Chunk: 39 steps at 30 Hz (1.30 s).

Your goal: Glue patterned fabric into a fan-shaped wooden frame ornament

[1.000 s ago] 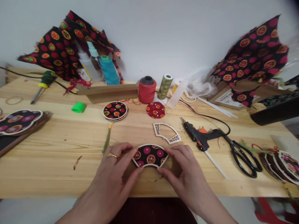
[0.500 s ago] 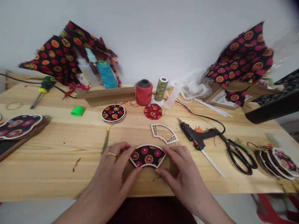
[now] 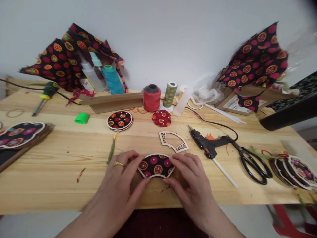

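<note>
A fan-shaped piece covered in black cloth with red and orange circles [image 3: 156,164] lies flat on the wooden table [image 3: 61,155] near its front edge. My left hand [image 3: 121,180], with a ring on one finger, pinches the piece's left end. Its right end is pinched by my right hand [image 3: 190,180]. Both hands rest on the table, fingers curled round the piece. Just behind it lies a bare wooden fan-shaped frame with cut-out lattice [image 3: 173,141].
A black glue gun [image 3: 208,143] and black scissors [image 3: 255,163] lie to the right. Behind are thread spools [image 3: 152,97], bottles [image 3: 92,74], a round fabric disc [image 3: 120,119], a green cap [image 3: 82,118] and a screwdriver [image 3: 46,94]. Patterned cloth [image 3: 255,64] and stacked covered pieces [image 3: 296,170] sit at the sides.
Both hands stay on the fan-shaped piece. My right hand's fingers have crept a little further over its right end. The view has shifted slightly.
</note>
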Each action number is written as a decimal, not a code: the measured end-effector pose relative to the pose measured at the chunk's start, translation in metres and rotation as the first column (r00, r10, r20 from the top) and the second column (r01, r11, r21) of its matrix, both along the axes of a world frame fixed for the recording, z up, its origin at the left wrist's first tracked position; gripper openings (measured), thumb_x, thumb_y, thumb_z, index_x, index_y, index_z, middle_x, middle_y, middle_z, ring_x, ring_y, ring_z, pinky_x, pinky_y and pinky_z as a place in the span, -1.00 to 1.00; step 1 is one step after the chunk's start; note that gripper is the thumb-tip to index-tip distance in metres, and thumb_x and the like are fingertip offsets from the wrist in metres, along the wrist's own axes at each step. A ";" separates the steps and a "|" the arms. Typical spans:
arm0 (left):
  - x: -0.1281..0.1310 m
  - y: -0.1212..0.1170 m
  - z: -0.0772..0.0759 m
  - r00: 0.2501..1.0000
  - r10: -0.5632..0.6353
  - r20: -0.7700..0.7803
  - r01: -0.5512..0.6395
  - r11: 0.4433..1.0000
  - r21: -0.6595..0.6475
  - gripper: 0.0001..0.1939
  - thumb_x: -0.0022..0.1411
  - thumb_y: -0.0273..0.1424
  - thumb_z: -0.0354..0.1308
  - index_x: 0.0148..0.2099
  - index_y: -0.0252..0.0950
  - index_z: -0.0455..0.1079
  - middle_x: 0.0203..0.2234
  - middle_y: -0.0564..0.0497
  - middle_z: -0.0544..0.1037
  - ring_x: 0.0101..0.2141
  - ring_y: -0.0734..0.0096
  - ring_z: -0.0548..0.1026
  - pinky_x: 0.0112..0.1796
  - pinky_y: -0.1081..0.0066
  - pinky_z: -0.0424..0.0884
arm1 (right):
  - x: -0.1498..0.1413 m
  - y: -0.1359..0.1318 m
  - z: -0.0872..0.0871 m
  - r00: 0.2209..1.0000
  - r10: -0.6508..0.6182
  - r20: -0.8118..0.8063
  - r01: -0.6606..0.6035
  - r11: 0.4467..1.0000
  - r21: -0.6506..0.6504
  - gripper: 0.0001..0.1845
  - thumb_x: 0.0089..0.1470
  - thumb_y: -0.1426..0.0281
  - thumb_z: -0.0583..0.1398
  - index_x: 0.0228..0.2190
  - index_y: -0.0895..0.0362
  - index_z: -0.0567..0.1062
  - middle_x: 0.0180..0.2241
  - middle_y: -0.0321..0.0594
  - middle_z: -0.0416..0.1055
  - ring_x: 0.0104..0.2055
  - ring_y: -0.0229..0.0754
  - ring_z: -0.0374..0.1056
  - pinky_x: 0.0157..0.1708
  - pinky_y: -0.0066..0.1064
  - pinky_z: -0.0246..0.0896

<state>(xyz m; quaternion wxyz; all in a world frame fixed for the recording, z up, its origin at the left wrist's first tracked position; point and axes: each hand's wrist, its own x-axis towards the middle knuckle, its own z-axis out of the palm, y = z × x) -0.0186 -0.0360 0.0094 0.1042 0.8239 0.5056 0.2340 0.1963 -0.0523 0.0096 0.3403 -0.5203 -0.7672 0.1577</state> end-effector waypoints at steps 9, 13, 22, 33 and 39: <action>0.001 0.000 -0.002 1.000 -0.026 -0.005 0.026 0.999 0.026 -0.59 0.30 -0.33 0.04 0.15 -0.36 0.18 -0.04 -0.22 0.31 -0.03 0.03 0.31 -0.09 0.00 0.38 | -0.001 0.002 -0.002 1.000 -0.001 0.012 0.002 0.998 -0.057 -0.56 0.09 0.48 0.25 0.02 0.10 0.36 -0.06 -0.12 0.37 0.01 0.02 0.15 0.00 -0.06 0.26; 0.001 0.001 -0.003 0.998 -0.059 -0.009 0.059 0.998 0.027 -0.60 0.30 -0.34 0.03 0.15 -0.38 0.20 -0.06 -0.21 0.30 -0.04 0.03 0.31 -0.10 0.00 0.39 | -0.002 0.002 -0.001 0.999 0.013 0.041 -0.010 0.997 -0.076 -0.56 0.08 0.49 0.26 0.01 0.15 0.36 -0.07 -0.09 0.36 0.00 0.02 0.13 -0.01 -0.07 0.25; -0.001 0.001 -0.006 0.998 -0.060 0.004 0.060 0.998 0.023 -0.59 0.29 -0.33 0.05 0.14 -0.35 0.21 -0.06 -0.21 0.29 -0.04 0.04 0.30 -0.10 0.02 0.38 | -0.001 0.006 0.002 0.999 -0.007 0.036 0.011 0.993 -0.119 -0.60 0.06 0.47 0.27 -0.03 0.13 0.40 -0.12 -0.08 0.32 -0.03 0.03 0.14 -0.05 -0.09 0.27; -0.001 0.002 -0.005 0.998 -0.009 0.058 0.012 0.998 -0.058 -0.63 0.27 -0.27 0.09 0.11 -0.19 0.25 -0.07 -0.10 0.33 -0.05 0.10 0.37 -0.11 0.08 0.40 | -0.002 0.008 0.003 1.000 -0.020 -0.004 0.019 0.982 -0.188 -0.62 0.03 0.48 0.29 -0.07 0.12 0.43 -0.15 -0.10 0.34 -0.06 0.00 0.19 -0.06 -0.09 0.28; -0.001 0.001 -0.005 0.998 0.003 0.060 0.001 0.997 -0.073 -0.64 0.27 -0.26 0.07 0.10 -0.18 0.23 -0.06 -0.10 0.33 -0.05 0.10 0.38 -0.11 0.08 0.41 | -0.003 0.009 0.005 1.000 -0.024 0.004 0.024 0.978 -0.207 -0.63 0.04 0.50 0.28 -0.08 0.11 0.44 -0.14 -0.11 0.35 -0.08 0.00 0.23 -0.10 -0.10 0.29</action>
